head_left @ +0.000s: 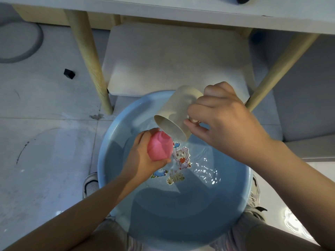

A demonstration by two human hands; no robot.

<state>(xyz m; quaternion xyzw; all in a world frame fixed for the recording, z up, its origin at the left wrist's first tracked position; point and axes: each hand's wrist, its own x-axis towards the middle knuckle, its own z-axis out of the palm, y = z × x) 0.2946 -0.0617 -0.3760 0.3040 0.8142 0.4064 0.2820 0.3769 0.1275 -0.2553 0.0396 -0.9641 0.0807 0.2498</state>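
Note:
A light blue basin (112, 142) with water and cartoon pictures on its bottom sits on the floor between my feet. Above it, my right hand (228, 122) grips a beige cup (176, 113) by its handle; the cup is tilted with its mouth pointing down and to the left. Just below that mouth, my left hand (143, 156) holds a pink sponge-like scrubber (159, 147). A thin stream of water runs from the cup's rim into the basin.
A white stool (174, 58) with wooden legs (90, 66) stands right behind the basin, under a white tabletop (181, 9). A small black object (69, 73) lies on the tiled floor at the left. My shoes (89, 185) flank the basin.

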